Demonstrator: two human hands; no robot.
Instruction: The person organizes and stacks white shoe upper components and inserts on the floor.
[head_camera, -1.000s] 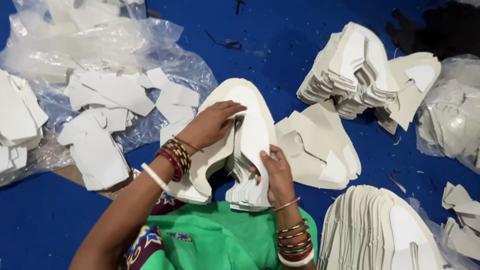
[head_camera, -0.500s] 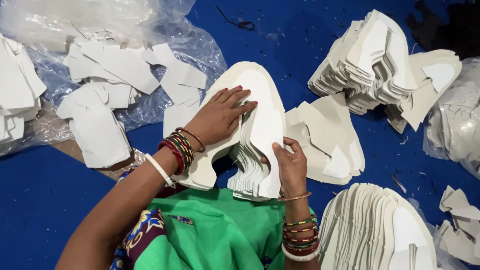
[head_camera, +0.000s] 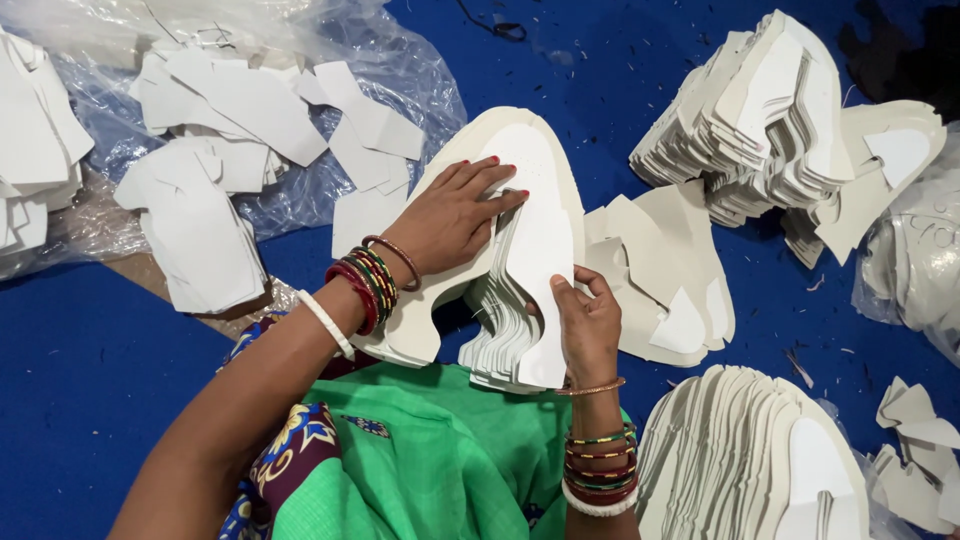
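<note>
Left hand covers part of top sheet of white cutout stack. Fanned pile cut off at bottom edge. Left-edge sheets cut off.

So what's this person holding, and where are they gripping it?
A stack of white cut-out sheets. The left hand lies flat on its top face; the right hand grips its right edge, near the lower end.

Under the left hand lay a stack of cut pieces that looked like matt, off-white board, smooth-faced with papery layered edges. Beside the right hand the loose shapes showed the same dull finish. Up past the left hand, clear plastic sheeting looked glossy and crinkled. The blue floor covering looked like matt, slightly fuzzy cloth.
</note>
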